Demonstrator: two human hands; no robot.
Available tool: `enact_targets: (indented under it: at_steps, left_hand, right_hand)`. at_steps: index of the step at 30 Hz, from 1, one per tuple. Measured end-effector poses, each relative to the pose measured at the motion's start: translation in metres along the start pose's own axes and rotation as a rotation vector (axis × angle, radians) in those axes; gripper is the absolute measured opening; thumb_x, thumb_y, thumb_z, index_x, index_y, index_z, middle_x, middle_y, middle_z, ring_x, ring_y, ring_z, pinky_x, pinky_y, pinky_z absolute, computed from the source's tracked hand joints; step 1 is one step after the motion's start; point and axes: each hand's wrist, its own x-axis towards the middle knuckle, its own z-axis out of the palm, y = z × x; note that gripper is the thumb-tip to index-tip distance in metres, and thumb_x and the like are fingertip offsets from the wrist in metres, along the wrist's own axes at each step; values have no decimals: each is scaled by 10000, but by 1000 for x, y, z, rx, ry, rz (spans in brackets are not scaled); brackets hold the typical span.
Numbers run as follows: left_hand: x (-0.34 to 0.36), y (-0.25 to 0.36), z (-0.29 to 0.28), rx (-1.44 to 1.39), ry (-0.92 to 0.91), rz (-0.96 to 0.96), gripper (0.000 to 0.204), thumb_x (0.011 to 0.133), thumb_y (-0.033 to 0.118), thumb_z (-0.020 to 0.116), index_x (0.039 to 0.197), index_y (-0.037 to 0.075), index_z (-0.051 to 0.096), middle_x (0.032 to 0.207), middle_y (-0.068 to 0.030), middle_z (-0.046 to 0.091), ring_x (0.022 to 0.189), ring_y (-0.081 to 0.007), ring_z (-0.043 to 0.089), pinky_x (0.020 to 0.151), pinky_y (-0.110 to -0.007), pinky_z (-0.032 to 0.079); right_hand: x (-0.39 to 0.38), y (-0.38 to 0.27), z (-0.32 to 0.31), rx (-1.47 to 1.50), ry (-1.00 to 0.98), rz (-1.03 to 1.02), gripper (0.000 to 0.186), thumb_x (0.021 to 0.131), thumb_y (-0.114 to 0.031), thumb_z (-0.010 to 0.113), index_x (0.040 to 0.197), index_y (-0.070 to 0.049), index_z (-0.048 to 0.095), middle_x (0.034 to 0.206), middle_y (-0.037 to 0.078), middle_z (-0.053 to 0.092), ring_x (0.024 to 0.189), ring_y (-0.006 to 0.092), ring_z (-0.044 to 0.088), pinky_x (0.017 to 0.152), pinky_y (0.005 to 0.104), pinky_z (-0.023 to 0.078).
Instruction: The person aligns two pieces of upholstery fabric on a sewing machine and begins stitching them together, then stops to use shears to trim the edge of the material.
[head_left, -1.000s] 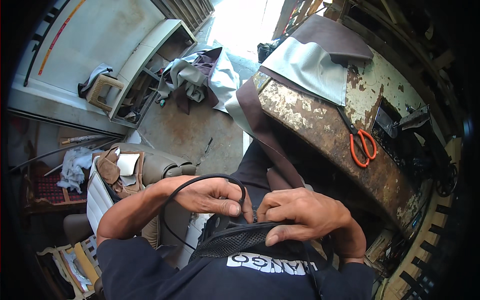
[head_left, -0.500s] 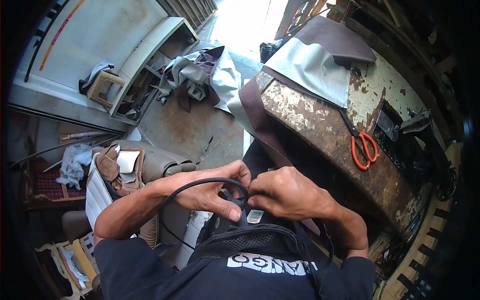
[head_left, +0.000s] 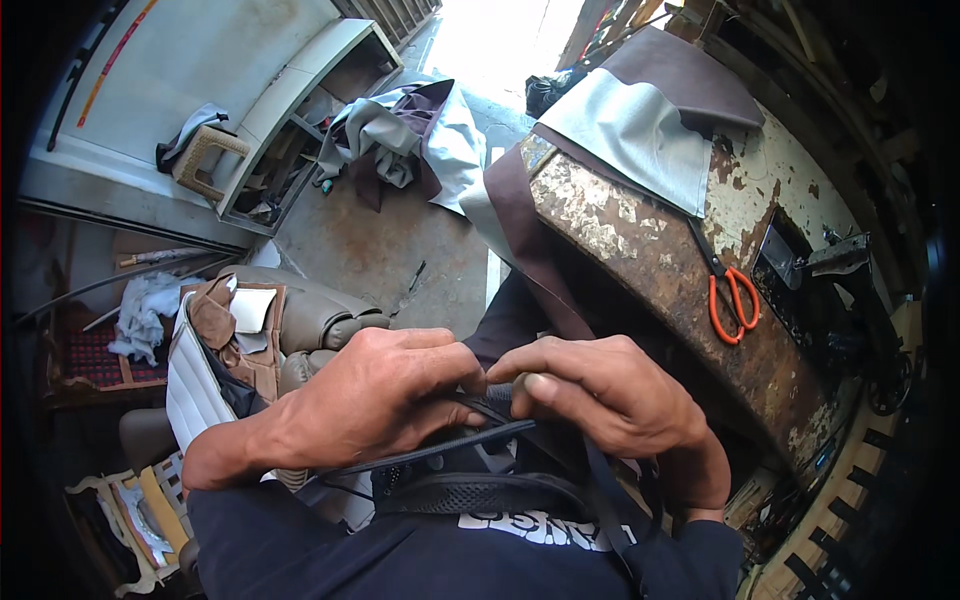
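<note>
Black mesh bag [head_left: 470,496] | left hand [head_left: 385,395] just beyond, grasping its black edge [head_left: 440,446] | right hand [head_left: 625,395] alongside, curled, hold unclear

glare: opening [head_left: 505,45] at top, blown out | shadow: dark beneath bench [head_left: 625,235] | edges: bent, corners black

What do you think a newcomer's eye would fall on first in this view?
Probably the orange-handled scissors, lying on the worn, peeling table at the right. Next, the left hand and right hand, close together at lower middle, just above a black mesh item. Beyond them, silvery and brown fabric lies heaped on the floor.
</note>
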Motion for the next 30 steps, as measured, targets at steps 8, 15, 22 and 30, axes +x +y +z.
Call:
enact_targets:
  at_steps: [8,15,22,30]
  left_hand:
    - [-4,-1,10,8,11,120,210,907,114,754,1043,21,625,874,-139,616,776,-356,666,665,-445,542]
    - [-3,2,0,-240,-79,-79,240,935,100,741,1038,31,535,833,-137,645,729,-331,682,638,-405,519]
    - [-11,-13,2,-328,-148,-127,304,933,132,775,1008,30,498,754,-101,618,635,-243,604,591,-350,452]
    - [-55,-94,1,-430,-679,-165,549,866,392,851,1200,25,617,977,-111,711,884,-229,690,746,-417,515]
  right_hand:
    - [-17,-25,28,-247,22,-6,1168,719,-304,931,1609,18,248,1283,232,564,1159,409,598,950,455,515]
    - [-2,-12,41,-264,232,-51,766,825,-379,858,1407,8,542,1133,170,627,1048,377,645,897,434,529]
    - [8,13,48,-101,279,-23,275,789,-106,854,1032,-16,763,1012,101,696,921,206,671,815,344,526]
    - [14,37,46,-3,304,-10,229,855,-178,818,949,22,760,914,115,682,729,214,693,617,350,527]
